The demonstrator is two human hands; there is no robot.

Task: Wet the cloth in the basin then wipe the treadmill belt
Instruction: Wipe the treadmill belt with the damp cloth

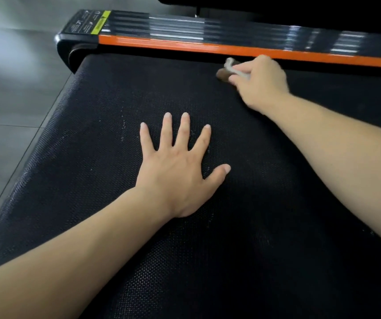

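One cloth (229, 65) is named; where is it?
— Bunched small in the right hand (262, 81), whose fingers curl round it, pressed to the black treadmill belt (115, 111) at its far edge, just beside the orange side rail (184, 46), likely to wipe along that border
— And the other hand?
— The left hand (175, 173) lies flat mid-belt, fingers straight and spread, holding nothing, probably bracing the lean. Grey floor tiles (12, 100) lie to the left; no basin shows

Left hand (175, 173): lying flat, fingers spread, on the treadmill belt (92, 203).
Right hand (259, 82): gripping a bunched cloth (227, 70) against the belt beside the orange side rail (184, 46).
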